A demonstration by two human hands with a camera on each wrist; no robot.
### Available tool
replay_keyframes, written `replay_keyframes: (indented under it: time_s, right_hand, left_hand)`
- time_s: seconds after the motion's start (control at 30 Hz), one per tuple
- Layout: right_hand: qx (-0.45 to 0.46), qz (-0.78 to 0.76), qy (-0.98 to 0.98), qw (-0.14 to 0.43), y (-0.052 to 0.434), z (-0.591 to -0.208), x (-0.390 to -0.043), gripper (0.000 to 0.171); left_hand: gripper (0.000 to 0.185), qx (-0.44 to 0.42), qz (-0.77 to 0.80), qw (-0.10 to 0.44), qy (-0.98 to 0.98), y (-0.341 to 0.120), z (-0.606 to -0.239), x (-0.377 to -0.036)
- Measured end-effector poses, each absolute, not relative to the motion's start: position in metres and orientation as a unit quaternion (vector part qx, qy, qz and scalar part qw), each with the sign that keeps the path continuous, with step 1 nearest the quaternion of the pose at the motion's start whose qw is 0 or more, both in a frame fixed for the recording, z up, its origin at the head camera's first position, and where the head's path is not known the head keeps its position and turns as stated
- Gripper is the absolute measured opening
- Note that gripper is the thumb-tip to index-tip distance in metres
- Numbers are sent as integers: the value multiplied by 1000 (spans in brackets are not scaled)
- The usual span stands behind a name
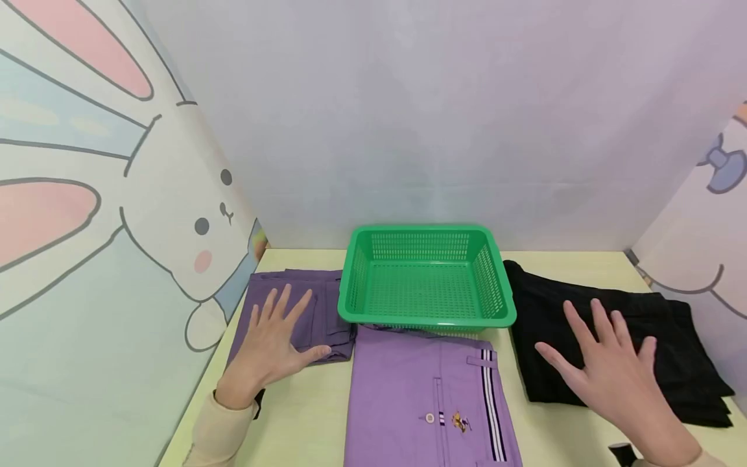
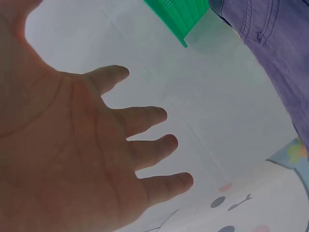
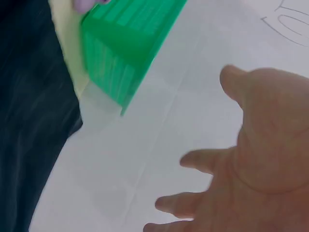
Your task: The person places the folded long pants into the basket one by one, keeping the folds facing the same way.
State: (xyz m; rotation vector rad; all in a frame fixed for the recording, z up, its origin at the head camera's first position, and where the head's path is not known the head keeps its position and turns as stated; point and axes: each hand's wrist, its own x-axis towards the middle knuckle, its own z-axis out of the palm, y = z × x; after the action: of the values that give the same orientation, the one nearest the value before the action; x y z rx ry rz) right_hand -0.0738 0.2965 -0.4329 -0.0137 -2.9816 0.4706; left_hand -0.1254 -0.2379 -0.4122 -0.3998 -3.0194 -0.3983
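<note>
My left hand [image 1: 270, 347] hovers with spread fingers over a folded dark purple garment [image 1: 303, 318] at the left of the table. On the other side, my right hand [image 1: 613, 370] is spread above folded black trousers [image 1: 560, 305]. Both palms look bare in the wrist views, holding nothing. Between the hands lies a folded light purple pair of trousers [image 1: 403, 389], with a striped band, a button and a small embroidered figure; its near end is cut off by the frame. Behind it stands a green plastic basket [image 1: 426, 322] with nothing inside.
The pale yellow table [image 1: 297, 415] meets a plain whitish curtain [image 1: 432, 130] at the back. A wall hanging with a cartoon rabbit [image 1: 181, 214] borders the left, and another printed panel [image 1: 694, 240] borders the right.
</note>
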Motion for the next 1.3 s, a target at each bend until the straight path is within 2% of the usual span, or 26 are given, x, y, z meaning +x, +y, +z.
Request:
replay_keyframes:
  time_s: [0.27, 0.43, 0.63, 0.8, 1.0, 1.3]
  right_hand:
    - [56, 253, -953, 158, 255, -435, -79, 81]
    - [81, 306, -930, 187, 223, -438, -79, 76]
    - [132, 329, -911, 209, 179, -446, -81, 63]
    - [173, 339, -912, 152, 140, -452, -83, 54]
    - [201, 379, -902, 55, 103, -462, -87, 50]
    - [229, 415, -877, -82, 60, -488, -106, 68]
  left_hand:
    - [95, -101, -213, 9, -972, -243, -423, -122]
    - [93, -82, -274, 27, -958, -245, -431, -119]
    - [92, -39, -360, 6, -932, -250, -436, -116]
    - [93, 11, -379, -16, -925, -257, -440, -115]
    - [94, 23, -376, -32, -926, -267, -450, -116]
    - [92, 57, -330, -30, -942, -287, -467, -118]
